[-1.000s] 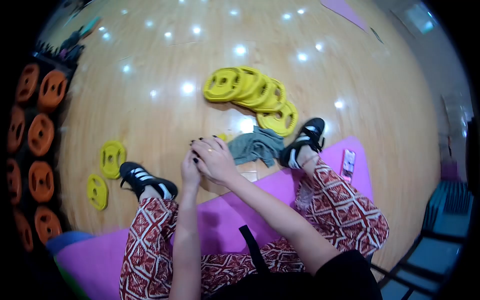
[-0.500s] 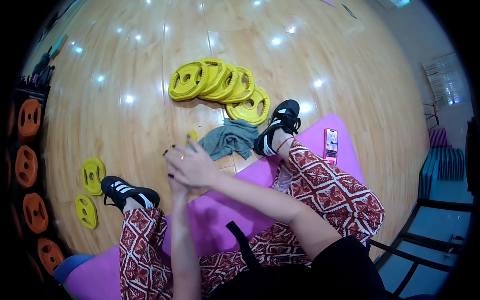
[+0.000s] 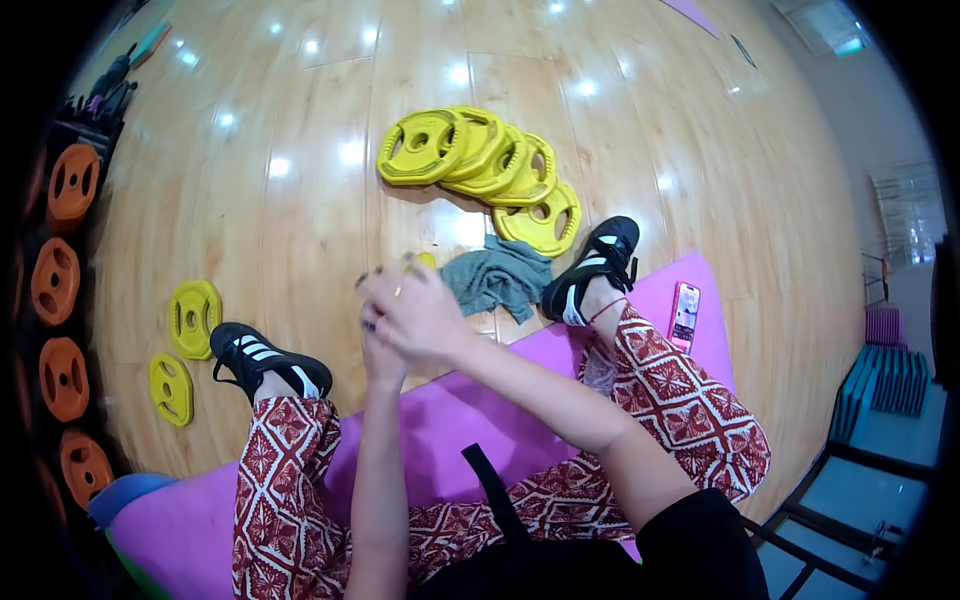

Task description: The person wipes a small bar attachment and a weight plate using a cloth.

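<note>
Right grip [image 3: 425,315] is clasping left grip [image 3: 384,360], hand bracing hand; left-finger closure and any enclosed item cannot be told. Just beyond, a crumpled grey-green cloth [image 3: 497,278] is lying loose; farther out, yellow slotted disc plates [image 3: 488,160] are overlapping, apparently propping one another.

No text, label, brand, number or sign is legible anywhere here.
</note>
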{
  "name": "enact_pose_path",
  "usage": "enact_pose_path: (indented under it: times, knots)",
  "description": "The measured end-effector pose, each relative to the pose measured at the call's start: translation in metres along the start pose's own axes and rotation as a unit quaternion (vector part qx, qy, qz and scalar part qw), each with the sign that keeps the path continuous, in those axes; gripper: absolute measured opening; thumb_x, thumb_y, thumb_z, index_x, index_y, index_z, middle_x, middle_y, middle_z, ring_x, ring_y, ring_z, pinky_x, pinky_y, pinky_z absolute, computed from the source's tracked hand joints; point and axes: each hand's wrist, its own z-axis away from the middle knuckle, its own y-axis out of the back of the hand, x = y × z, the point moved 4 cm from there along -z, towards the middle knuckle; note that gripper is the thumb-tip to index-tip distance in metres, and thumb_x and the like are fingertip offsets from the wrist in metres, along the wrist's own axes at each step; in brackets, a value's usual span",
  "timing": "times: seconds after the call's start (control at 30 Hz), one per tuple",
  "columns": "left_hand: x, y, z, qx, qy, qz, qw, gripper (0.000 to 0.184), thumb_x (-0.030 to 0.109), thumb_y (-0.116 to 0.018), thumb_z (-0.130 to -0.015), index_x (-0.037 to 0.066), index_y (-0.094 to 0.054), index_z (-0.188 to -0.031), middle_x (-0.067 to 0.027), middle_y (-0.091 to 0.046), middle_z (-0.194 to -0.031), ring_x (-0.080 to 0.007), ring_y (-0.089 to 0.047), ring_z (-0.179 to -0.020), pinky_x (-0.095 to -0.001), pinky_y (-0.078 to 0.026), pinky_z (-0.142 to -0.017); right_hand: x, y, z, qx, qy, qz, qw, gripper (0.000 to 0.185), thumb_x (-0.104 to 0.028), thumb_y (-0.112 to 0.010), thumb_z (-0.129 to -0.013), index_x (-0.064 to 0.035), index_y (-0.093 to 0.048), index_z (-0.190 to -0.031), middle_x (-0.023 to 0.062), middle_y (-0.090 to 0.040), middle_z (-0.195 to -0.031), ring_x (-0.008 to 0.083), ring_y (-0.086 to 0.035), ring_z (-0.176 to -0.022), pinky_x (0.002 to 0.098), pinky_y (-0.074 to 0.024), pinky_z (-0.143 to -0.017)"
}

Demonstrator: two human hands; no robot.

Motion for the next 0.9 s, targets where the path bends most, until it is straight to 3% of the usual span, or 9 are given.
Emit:
enact_pose_path:
  times: [0.03,0.1,0.17,0.23,0.33,0.53,0.6,0.77,0.9]
  knots:
    - [-0.007,0.003,0.0,0.007,0.003,0.0,1.0,0.018,0.012,-0.043,-0.083,-0.001,-0.046,-0.095,-0.0079,-0.048,-0.099,-0.018,-0.053,-0.085,-0.0279,-0.043,-0.075,0.012,0.0,-0.01,-0.004,0.005,-0.003,1.0,0.028,-0.023,-0.05,-0.074,-0.0073,-0.053,-0.097,0.0076,-0.058,-0.09,0.0226,-0.054,-0.085,0.0428,-0.0313,-0.09]
    - [-0.026,0.0,-0.002,-0.06,0.124,0.174,0.975,0.017,0.011,-0.046,-0.08,-0.005,-0.051,-0.083,-0.0107,-0.048,-0.092,-0.0181,-0.048,-0.083,-0.0265,-0.037,-0.073,0.049,-0.011,-0.021,-0.151,-0.236,-0.104,0.954,0.026,-0.022,-0.048,-0.075,-0.0083,-0.053,-0.097,0.0071,-0.059,-0.09,0.022,-0.055,-0.086,0.0447,-0.031,-0.09]
    - [-0.028,0.002,-0.001,-0.022,0.134,0.187,0.973,0.021,0.01,-0.045,-0.08,-0.007,-0.051,-0.071,-0.0096,-0.047,-0.085,-0.0165,-0.046,-0.077,-0.0264,-0.037,-0.071,0.042,-0.008,-0.019,-0.148,-0.19,-0.101,0.965,0.027,-0.022,-0.048,-0.076,-0.0085,-0.053,-0.098,0.0071,-0.059,-0.091,0.0218,-0.055,-0.088,0.0452,-0.0305,-0.09]
    - [-0.018,0.007,-0.004,-0.065,0.038,0.06,0.995,0.02,0.01,-0.041,-0.083,-0.005,-0.051,-0.091,-0.0102,-0.04,-0.12,-0.0192,-0.053,-0.086,-0.0289,-0.042,-0.076,0.018,-0.014,-0.014,-0.149,-0.14,-0.102,0.974,0.027,-0.023,-0.048,-0.076,-0.0088,-0.053,-0.099,0.0072,-0.059,-0.092,0.0216,-0.055,-0.09,0.0458,-0.0299,-0.091]
    - [-0.02,0.002,0.002,-0.028,0.123,0.133,0.983,0.019,0.01,-0.041,-0.083,-0.005,-0.053,-0.085,-0.0106,-0.044,-0.111,-0.0169,-0.05,-0.088,-0.0271,-0.039,-0.076,-0.047,-0.007,0.0,-0.102,0.036,0.009,0.994,0.034,-0.026,-0.05,-0.075,-0.0102,-0.051,-0.105,0.0073,-0.058,-0.097,0.0219,-0.053,-0.097,0.0468,-0.0265,-0.094]
    - [-0.015,0.011,-0.009,-0.018,0.055,0.182,0.982,0.025,0.012,-0.044,-0.079,-0.008,-0.053,-0.067,-0.0116,-0.049,-0.087,-0.0188,-0.049,-0.078,-0.0269,-0.038,-0.069,0.004,-0.011,-0.036,-0.15,0.02,0.134,0.979,0.034,-0.024,-0.043,-0.079,-0.0072,-0.047,-0.109,0.0095,-0.057,-0.099,0.0245,-0.053,-0.094,0.0467,-0.0245,-0.096]
    - [-0.006,0.016,-0.011,-0.035,0.039,0.107,0.993,0.022,0.011,-0.043,-0.08,-0.007,-0.054,-0.073,-0.0096,-0.049,-0.088,-0.0177,-0.049,-0.078,-0.0264,-0.038,-0.071,0.043,-0.022,-0.034,-0.198,-0.266,-0.123,0.936,0.029,-0.021,-0.039,-0.079,-0.0076,-0.052,-0.102,0.012,-0.058,-0.092,0.0278,-0.053,-0.09,0.0486,-0.0275,-0.092]
    - [-0.053,-0.003,-0.003,0.005,0.075,0.213,0.974,0.019,0.012,-0.042,-0.082,-0.001,-0.054,-0.089,-0.0076,-0.053,-0.094,-0.0171,-0.052,-0.082,-0.0266,-0.039,-0.076,-0.014,-0.017,-0.02,-0.122,-0.012,0.039,0.992,0.027,-0.025,-0.049,-0.074,-0.0104,-0.057,-0.095,0.0095,-0.058,-0.09,0.0218,-0.051,-0.098,0.0468,-0.0279,-0.092]
    - [-0.056,-0.015,0.001,0.06,0.13,0.656,0.741,0.019,0.011,-0.044,-0.079,-0.006,-0.053,-0.08,-0.0093,-0.05,-0.083,-0.0185,-0.051,-0.079,-0.0284,-0.041,-0.071,-0.031,-0.019,-0.008,-0.141,0.049,0.029,0.988,0.028,-0.029,-0.05,-0.074,-0.0102,-0.057,-0.095,0.0079,-0.059,-0.09,0.0206,-0.053,-0.095,0.0462,-0.0298,-0.091]
